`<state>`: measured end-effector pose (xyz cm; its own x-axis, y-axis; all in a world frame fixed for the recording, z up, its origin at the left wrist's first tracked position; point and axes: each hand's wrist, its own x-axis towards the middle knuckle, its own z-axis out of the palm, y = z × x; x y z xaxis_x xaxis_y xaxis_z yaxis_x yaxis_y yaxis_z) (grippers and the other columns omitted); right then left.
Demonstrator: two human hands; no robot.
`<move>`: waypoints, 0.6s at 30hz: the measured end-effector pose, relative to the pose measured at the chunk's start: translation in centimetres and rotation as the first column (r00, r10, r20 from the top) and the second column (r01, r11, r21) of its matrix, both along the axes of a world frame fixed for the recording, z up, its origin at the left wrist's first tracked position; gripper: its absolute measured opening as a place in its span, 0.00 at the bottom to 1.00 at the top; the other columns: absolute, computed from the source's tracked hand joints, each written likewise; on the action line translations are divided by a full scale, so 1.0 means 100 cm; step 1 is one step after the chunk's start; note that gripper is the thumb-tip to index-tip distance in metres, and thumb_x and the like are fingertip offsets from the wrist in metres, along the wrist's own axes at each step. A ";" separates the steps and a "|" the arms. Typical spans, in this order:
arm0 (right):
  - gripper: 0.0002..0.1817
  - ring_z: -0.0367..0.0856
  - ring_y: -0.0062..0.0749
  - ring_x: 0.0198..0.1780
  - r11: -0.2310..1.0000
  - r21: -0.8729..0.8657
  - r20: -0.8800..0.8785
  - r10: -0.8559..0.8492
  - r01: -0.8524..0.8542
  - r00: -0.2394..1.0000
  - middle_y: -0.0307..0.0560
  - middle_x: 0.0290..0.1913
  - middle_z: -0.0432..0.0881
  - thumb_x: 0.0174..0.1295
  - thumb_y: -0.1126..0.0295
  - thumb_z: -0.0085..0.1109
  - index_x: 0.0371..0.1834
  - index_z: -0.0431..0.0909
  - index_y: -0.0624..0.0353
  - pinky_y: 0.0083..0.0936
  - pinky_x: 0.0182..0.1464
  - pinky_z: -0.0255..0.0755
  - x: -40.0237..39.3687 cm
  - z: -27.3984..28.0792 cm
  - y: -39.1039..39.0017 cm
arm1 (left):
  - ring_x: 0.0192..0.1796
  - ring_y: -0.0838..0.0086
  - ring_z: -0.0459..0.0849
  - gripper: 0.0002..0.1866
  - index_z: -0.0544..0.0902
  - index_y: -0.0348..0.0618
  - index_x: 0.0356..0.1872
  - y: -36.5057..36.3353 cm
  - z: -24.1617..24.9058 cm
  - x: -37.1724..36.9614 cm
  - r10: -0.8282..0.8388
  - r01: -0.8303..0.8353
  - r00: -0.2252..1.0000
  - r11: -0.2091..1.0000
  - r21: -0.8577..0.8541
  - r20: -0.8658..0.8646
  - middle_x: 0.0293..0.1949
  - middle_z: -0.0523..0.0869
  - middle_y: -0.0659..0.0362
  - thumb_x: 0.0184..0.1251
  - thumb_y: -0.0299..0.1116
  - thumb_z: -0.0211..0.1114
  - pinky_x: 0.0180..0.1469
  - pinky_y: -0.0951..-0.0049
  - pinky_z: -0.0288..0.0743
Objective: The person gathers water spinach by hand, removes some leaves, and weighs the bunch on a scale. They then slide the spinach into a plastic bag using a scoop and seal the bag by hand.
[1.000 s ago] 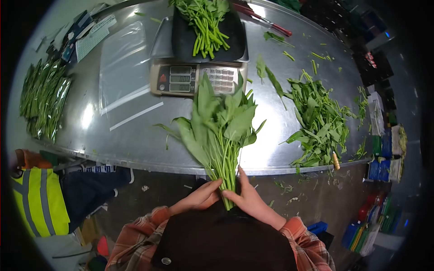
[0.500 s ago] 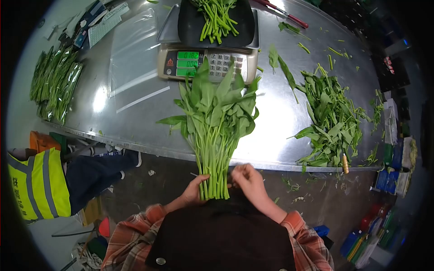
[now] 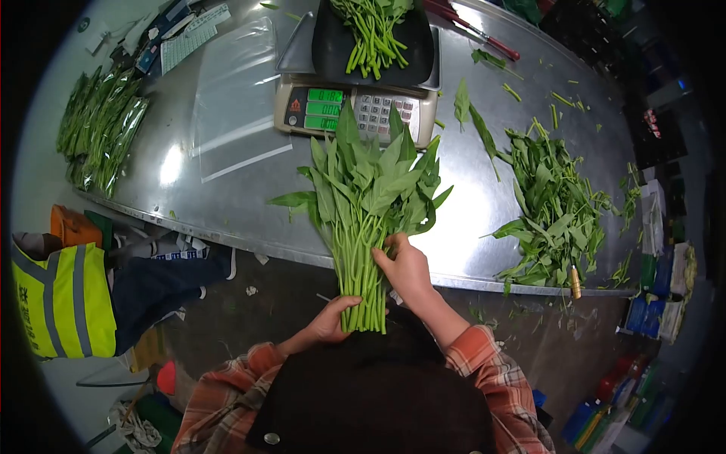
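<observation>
A bunch of leafy green stems [image 3: 359, 242] stands out over the near edge of the metal table, its leaves toward the scale. My left hand [image 3: 330, 319] is closed round the lower stems, with the thumb across their front. Higher up, my right hand [image 3: 402, 265] is at the right side of the bunch, thumb and fingers bent against the stems. Beyond the leaves is a scale [image 3: 302, 113] with green lit displays. Its black pan [image 3: 329, 45] bears more cut greens [image 3: 374, 41].
Loose greens [image 3: 556, 200] and a wooden-handled tool [image 3: 575, 282] lie on the table [image 3: 461, 204] at right. Clear plastic bags [image 3: 234, 98] and bagged greens [image 3: 98, 136] are at left. Red-handled shears [image 3: 499, 47] lie at the back. A person in a yellow vest [image 3: 64, 303] is at left.
My right hand has moved up from the stem ends to the middle of the bunch. My left hand still holds the lower stems. The view has shifted slightly.
</observation>
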<state>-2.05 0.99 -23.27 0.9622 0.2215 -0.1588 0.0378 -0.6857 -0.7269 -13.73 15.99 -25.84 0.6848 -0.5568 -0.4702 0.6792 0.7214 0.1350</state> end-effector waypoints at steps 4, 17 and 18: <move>0.14 0.71 0.23 0.14 0.961 0.249 -0.444 0.001 0.123 0.896 0.40 0.15 0.72 0.59 0.64 0.62 0.29 0.74 0.65 0.23 0.17 0.62 0.011 0.008 -0.006 | 0.58 0.62 0.77 0.24 0.64 0.33 0.63 -0.002 0.002 0.000 0.022 -0.025 0.999 0.997 0.070 0.048 0.58 0.75 0.45 0.69 0.34 0.54 0.59 0.60 0.73; 0.11 0.62 0.15 0.16 0.514 0.739 -0.029 -0.621 0.435 0.783 0.32 0.20 0.67 0.65 0.61 0.55 0.40 0.73 0.58 0.15 0.16 0.57 0.047 0.162 -0.198 | 0.56 0.59 0.78 0.22 0.67 0.36 0.62 0.007 -0.003 0.002 -0.043 0.047 0.996 0.997 -0.055 0.074 0.57 0.75 0.43 0.70 0.35 0.54 0.61 0.61 0.72; 0.17 0.69 0.18 0.21 0.511 0.745 -0.024 -0.622 0.429 0.783 0.38 0.27 0.73 0.66 0.59 0.54 0.49 0.71 0.61 0.15 0.20 0.64 0.047 0.167 -0.210 | 0.55 0.60 0.78 0.22 0.67 0.36 0.62 0.007 -0.003 0.002 -0.057 0.061 0.997 0.996 -0.068 0.058 0.57 0.75 0.43 0.70 0.35 0.54 0.60 0.61 0.72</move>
